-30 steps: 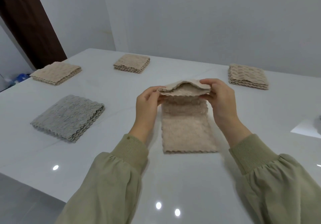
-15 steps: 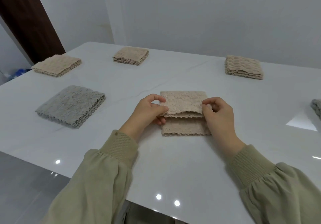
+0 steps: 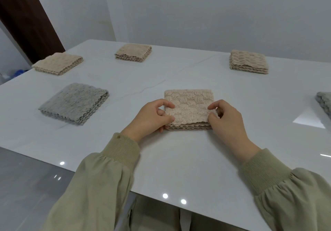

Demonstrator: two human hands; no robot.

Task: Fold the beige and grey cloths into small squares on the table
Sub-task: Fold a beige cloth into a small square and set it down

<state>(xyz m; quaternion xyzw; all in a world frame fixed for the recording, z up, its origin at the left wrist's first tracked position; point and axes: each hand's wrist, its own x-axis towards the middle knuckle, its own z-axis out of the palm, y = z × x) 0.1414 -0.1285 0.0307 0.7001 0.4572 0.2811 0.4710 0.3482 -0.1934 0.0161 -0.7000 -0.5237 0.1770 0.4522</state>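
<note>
A beige cloth (image 3: 188, 105) lies folded into a small square on the white table (image 3: 179, 159), straight in front of me. My left hand (image 3: 152, 117) pinches its near left corner between thumb and fingers. At the near right corner my right hand (image 3: 227, 121) pinches the top layer. The wavy edges of the lower layers show along the near side. A folded grey cloth (image 3: 74, 102) rests to the left.
Folded beige squares sit at the far left (image 3: 58, 65), far middle (image 3: 133, 52) and far right (image 3: 249, 61). Part of another grey cloth (image 3: 325, 101) shows at the right edge. The table's near edge runs just below my sleeves. A dark door stands at the back left.
Both hands brought the raised far end of the beige cloth down toward me over the near part. The cloth went from a long strip to a small square.
</note>
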